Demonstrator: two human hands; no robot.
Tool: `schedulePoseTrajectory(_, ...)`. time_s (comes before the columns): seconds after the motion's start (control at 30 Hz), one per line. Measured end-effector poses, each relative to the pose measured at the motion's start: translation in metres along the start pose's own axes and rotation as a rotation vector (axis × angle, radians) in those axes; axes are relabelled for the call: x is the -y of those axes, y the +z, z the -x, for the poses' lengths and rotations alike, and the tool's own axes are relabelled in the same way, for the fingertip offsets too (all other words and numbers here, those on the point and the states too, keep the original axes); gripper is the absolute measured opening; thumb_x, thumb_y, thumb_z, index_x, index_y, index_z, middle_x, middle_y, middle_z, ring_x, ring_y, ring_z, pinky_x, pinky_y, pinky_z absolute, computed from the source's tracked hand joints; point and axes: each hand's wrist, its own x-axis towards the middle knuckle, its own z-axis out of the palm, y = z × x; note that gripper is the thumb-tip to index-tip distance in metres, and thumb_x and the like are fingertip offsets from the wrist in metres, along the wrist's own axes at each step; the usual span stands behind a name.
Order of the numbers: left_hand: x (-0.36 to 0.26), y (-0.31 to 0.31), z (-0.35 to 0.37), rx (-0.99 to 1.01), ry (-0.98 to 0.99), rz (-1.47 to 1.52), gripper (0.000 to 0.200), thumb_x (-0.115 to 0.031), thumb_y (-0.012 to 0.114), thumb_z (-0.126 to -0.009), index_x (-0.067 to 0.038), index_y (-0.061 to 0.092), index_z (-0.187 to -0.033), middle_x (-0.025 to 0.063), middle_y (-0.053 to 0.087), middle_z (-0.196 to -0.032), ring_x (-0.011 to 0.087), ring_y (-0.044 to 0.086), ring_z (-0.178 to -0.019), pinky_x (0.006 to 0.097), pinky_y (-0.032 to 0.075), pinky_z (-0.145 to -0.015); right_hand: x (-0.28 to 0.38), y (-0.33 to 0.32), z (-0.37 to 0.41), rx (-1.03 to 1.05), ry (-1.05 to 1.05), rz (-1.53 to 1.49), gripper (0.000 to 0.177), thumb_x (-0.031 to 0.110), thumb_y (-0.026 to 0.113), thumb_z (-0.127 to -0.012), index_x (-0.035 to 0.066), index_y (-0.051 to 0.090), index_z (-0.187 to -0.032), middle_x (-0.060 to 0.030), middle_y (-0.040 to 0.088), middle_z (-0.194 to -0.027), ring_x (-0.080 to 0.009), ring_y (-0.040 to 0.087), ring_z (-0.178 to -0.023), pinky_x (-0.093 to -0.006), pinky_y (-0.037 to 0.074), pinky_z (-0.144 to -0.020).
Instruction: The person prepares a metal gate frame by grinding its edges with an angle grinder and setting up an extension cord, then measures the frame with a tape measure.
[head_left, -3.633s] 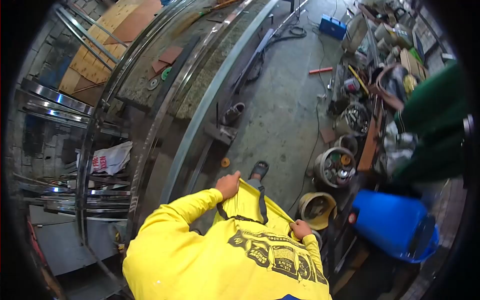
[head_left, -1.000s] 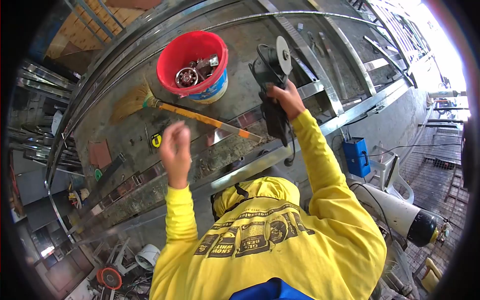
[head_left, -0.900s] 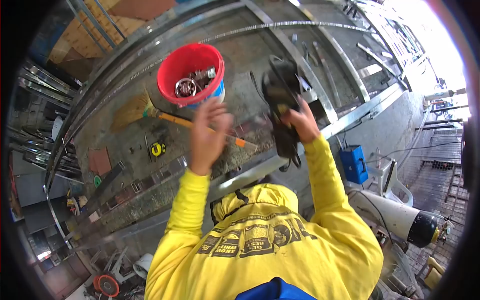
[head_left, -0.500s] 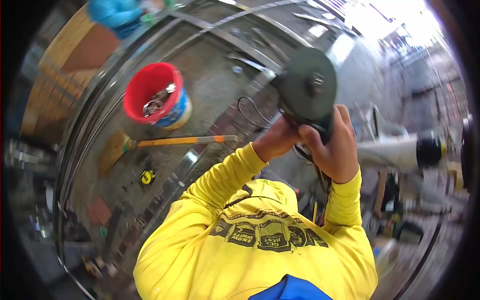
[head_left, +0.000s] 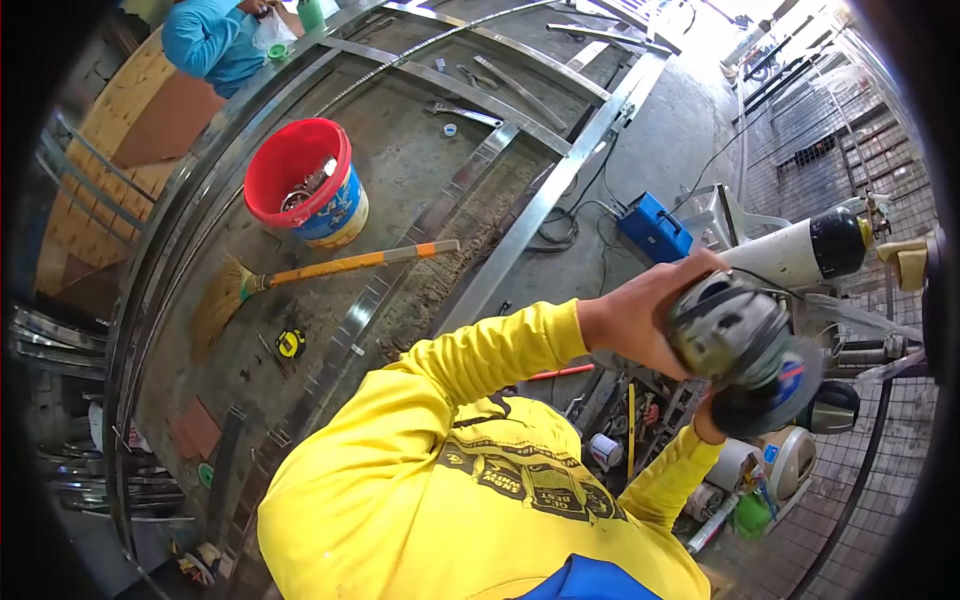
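My left hand is wrapped round the body of a worn angle grinder, out to the right of my chest. The grinder's dark disc points down and right, with a blue and red label near its centre. Only a small part of my right hand shows beside the disc; its fingers are hidden behind the tool. Yellow sleeves cover both my arms.
A red bucket with metal bits stands beside a broom and a tape measure. Metal frame bars cross the floor. A blue box and a white cylinder lie beyond. Another person's blue sleeve shows upper left.
Both hands and the grinder have moved right and down. The grinder has turned, and its disc now faces the lower right. My right hand has become mostly hidden.
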Motion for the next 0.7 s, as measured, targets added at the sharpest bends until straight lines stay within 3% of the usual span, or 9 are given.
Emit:
schedulePoseTrajectory(0.03, 0.004, 0.007, 0.009, 0.030, -0.028, -0.038, 0.091, -0.017, 0.088, -0.052, -0.006, 0.036, -0.126, 0.0108, 0.055, -0.112, 0.0156, 0.057, -0.100, 0.0320, 0.047, -0.086, -0.024, -0.029, 0.000, -0.030, 0.086, -0.252, 0.059, 0.012, 0.062, -0.087, 0.001, 0.035, -0.139, -0.0161, 0.042, -0.139, -0.0265, 0.046, -0.122, -0.0348, 0.033, -0.105)
schedulePoseTrajectory(0.13, -0.004, 0.024, 0.042, 0.103, -0.051, -0.186, 0.082, -0.022, 0.086, -0.055, -0.005, 0.041, -0.122, 0.0117, 0.056, -0.111, 0.0205, 0.058, -0.101, 0.0337, 0.046, -0.087, 0.051, 0.012, -0.022, 0.419, 0.055, -0.080, 0.026, 0.020, 0.059, -0.089, 0.002, 0.056, -0.108, -0.0143, 0.058, -0.101, -0.0246, 0.061, -0.081, -0.0349, 0.052, -0.072)
schedulePoseTrajectory(0.27, -0.005, 0.056, 0.116, -0.038, -0.175, -0.328, 0.074, -0.021, 0.084, -0.064, -0.002, 0.042, -0.122, 0.0166, 0.058, -0.109, 0.0268, 0.061, -0.099, 0.0383, 0.050, -0.084, 0.023, -0.041, 0.003, 0.586, 0.647, -0.988, 0.025, 0.023, 0.063, -0.089, -0.001, 0.057, -0.083, -0.0083, 0.054, -0.065, -0.0137, 0.046, -0.050, -0.0283, 0.035, -0.045)
schedulePoseTrajectory(0.33, -0.029, 0.077, 0.140, -0.146, -0.331, -0.890, 0.084, -0.021, 0.088, -0.056, -0.002, 0.041, -0.123, 0.0133, 0.055, -0.109, 0.0239, 0.057, -0.102, 0.0352, 0.047, -0.088, 0.008, -0.065, 0.007, 0.645, 0.508, -1.129, 0.031, 0.028, 0.066, -0.087, -0.002, 0.056, -0.083, -0.0061, 0.049, -0.058, -0.0109, 0.038, -0.045, -0.0291, 0.026, -0.041)
schedulePoseTrajectory(0.37, -0.022, 0.092, 0.157, -0.386, -0.400, -0.831, 0.085, -0.021, 0.089, -0.052, -0.002, 0.043, -0.121, 0.0115, 0.053, -0.111, 0.0241, 0.055, -0.103, 0.0351, 0.044, -0.090, 0.012, -0.070, 0.004, 0.641, 0.437, -1.184, 0.033, 0.029, 0.066, -0.087, -0.002, 0.056, -0.081, -0.0058, 0.049, -0.056, -0.0105, 0.037, -0.044, -0.0290, 0.024, -0.040)
schedulePoseTrajectory(0.43, -0.023, 0.097, 0.182, -0.450, -0.433, -1.056, 0.083, -0.020, 0.088, -0.052, -0.005, 0.045, -0.121, 0.0119, 0.051, -0.112, 0.0260, 0.055, -0.100, 0.0356, 0.044, -0.088, 0.012, -0.086, -0.007, 0.606, 0.343, -1.359, 0.036, 0.029, 0.068, -0.084, -0.003, 0.056, -0.076, -0.0069, 0.050, -0.056, -0.0103, 0.036, -0.041, -0.0279, 0.023, -0.039)
schedulePoseTrajectory(0.53, -0.028, 0.104, 0.209, -0.566, -0.435, -1.183, 0.077, -0.015, 0.083, -0.057, -0.005, 0.043, -0.121, 0.0117, 0.051, -0.113, 0.0262, 0.054, -0.103, 0.0366, 0.043, -0.089, -0.001, -0.104, -0.025, 0.636, 0.271, -1.184, 0.035, 0.027, 0.067, -0.085, -0.004, 0.057, -0.075, -0.0059, 0.050, -0.056, -0.0098, 0.036, -0.042, -0.0272, 0.024, -0.039)
schedulePoseTrajectory(0.63, -0.030, 0.115, 0.224, -0.879, -0.429, -1.020, 0.076, -0.010, 0.079, -0.059, -0.005, 0.039, -0.123, 0.0095, 0.048, -0.114, 0.0221, 0.050, -0.108, 0.0346, 0.039, -0.093, -0.017, -0.086, -0.019, 0.821, 0.627, -0.700, 0.027, 0.025, 0.062, -0.088, -0.002, 0.058, -0.083, -0.0016, 0.049, -0.061, -0.0083, 0.040, -0.050, -0.0244, 0.027, -0.043)
schedulePoseTrajectory(0.7, -0.052, 0.127, 0.206, -0.849, -0.448, -0.980, 0.077, -0.009, 0.081, -0.057, -0.005, 0.039, -0.121, 0.0105, 0.047, -0.110, 0.0230, 0.049, -0.104, 0.0355, 0.039, -0.092, -0.031, -0.064, -0.006, 0.883, 0.748, -0.636, 0.024, 0.024, 0.060, -0.090, 0.000, 0.057, -0.087, 0.0005, 0.048, -0.061, -0.0082, 0.039, -0.050, -0.0242, 0.027, -0.044)
